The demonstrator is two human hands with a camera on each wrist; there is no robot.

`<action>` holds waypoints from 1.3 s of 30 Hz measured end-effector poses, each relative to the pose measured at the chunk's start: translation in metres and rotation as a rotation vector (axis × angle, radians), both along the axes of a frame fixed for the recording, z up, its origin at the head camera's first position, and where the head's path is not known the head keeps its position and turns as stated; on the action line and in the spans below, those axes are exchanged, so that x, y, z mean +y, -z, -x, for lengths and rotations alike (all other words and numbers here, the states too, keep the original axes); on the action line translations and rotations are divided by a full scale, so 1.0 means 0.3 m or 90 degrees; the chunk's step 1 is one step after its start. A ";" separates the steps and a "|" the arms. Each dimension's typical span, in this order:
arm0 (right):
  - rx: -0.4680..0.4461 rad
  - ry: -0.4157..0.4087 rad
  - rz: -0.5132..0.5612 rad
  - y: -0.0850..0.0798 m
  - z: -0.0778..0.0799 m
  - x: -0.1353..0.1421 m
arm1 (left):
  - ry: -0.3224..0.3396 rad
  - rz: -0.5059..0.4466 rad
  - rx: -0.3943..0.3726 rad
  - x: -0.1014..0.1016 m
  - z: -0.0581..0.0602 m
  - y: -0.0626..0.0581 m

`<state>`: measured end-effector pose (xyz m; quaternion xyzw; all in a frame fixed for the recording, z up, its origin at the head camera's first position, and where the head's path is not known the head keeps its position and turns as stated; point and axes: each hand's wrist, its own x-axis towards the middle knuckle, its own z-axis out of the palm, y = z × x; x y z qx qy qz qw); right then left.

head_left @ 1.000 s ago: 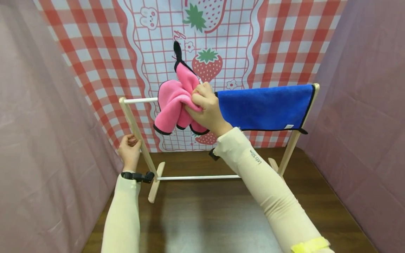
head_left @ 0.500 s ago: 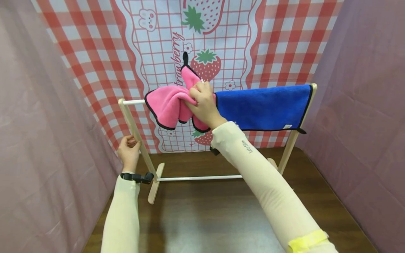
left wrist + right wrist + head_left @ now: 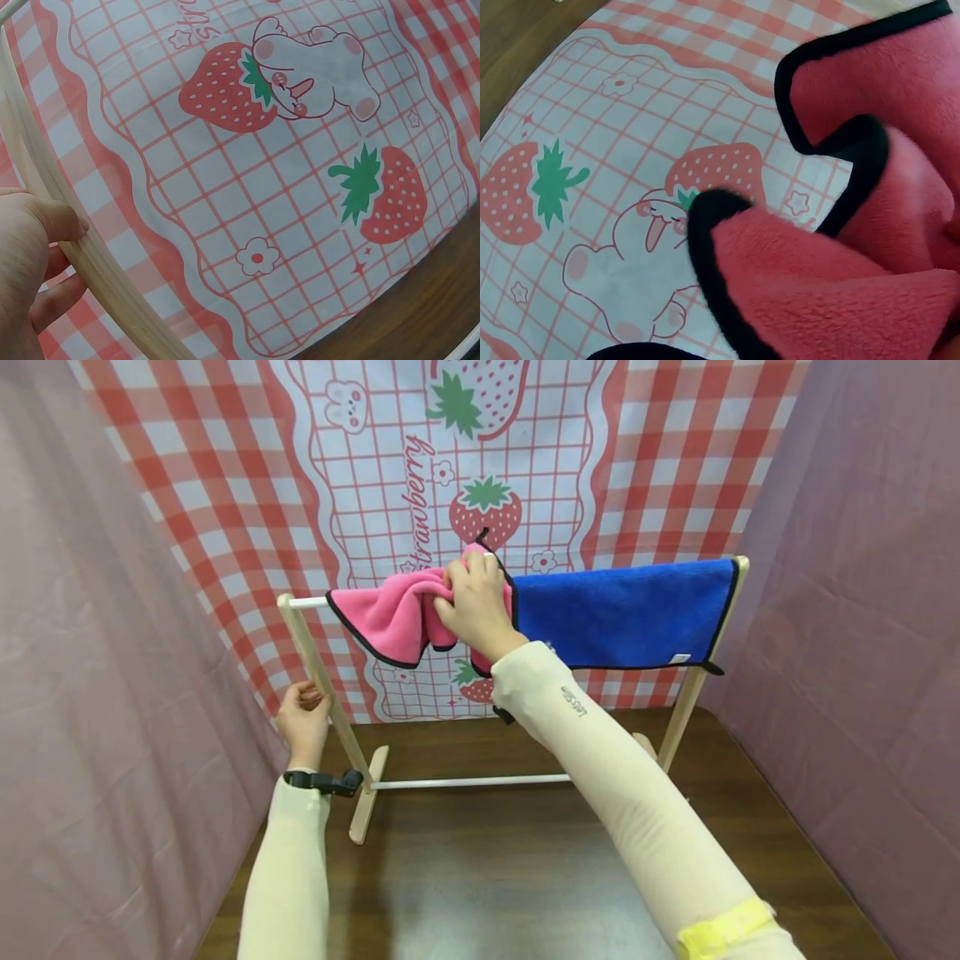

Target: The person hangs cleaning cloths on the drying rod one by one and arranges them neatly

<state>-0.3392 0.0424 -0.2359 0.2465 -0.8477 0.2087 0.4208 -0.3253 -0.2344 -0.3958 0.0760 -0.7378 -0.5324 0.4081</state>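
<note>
My right hand (image 3: 480, 606) grips a bunched part of a pink towel (image 3: 393, 618) with black edging, at the rack's top rod (image 3: 309, 603). The towel's left part drapes down over the rod in loose folds; a black hanging loop sticks up above my knuckles. In the right wrist view the pink towel (image 3: 810, 277) hangs in folds, and most of my hand is out of frame. My left hand (image 3: 303, 718) holds the left wooden post (image 3: 306, 647) of the rack. In the left wrist view its thumb and fingers pinch that post (image 3: 124, 300).
A blue towel (image 3: 622, 614) with black edging hangs over the right part of the rod, next to the pink one. The rack stands on a dark wooden table (image 3: 480, 877) on wooden feet (image 3: 367, 810), with a lower white rod (image 3: 472, 782). A strawberry-print cloth (image 3: 375, 460) hangs behind.
My right hand has lowered the pink towel onto the rod, and its left edge has spread leftward along it. The raised corner with the loop has dropped and shifted right. My left hand stays put.
</note>
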 end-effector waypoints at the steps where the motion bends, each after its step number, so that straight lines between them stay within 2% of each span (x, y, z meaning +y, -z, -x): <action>1: -0.013 0.009 -0.006 -0.002 -0.003 0.000 | 0.000 0.001 0.000 0.000 0.000 0.000; 7: -0.045 0.045 -0.035 -0.002 -0.012 0.006 | 0.001 0.002 0.003 0.002 0.003 0.002; 14: -0.046 0.052 -0.069 0.002 -0.021 0.020 | -0.016 -0.010 0.001 0.007 0.000 0.008; 21: -0.060 0.060 -0.101 0.012 -0.029 0.033 | -0.058 -0.043 -0.045 0.036 -0.003 0.002; 25: -0.069 0.068 -0.117 0.020 -0.030 0.034 | -0.054 -0.082 0.001 0.062 -0.005 0.005; 30: -0.079 0.067 -0.132 0.025 -0.033 0.038 | -0.068 -0.098 0.089 0.115 -0.022 0.000; 32: -0.084 0.067 -0.139 0.026 -0.034 0.040 | -0.041 -0.107 0.115 0.141 -0.031 -0.018; 37: -0.091 0.071 -0.161 0.033 -0.036 0.046 | 0.106 -0.178 0.125 0.195 -0.056 -0.105; 39: -0.089 0.070 -0.167 0.035 -0.037 0.049 | 0.150 -0.207 0.117 0.211 -0.067 -0.145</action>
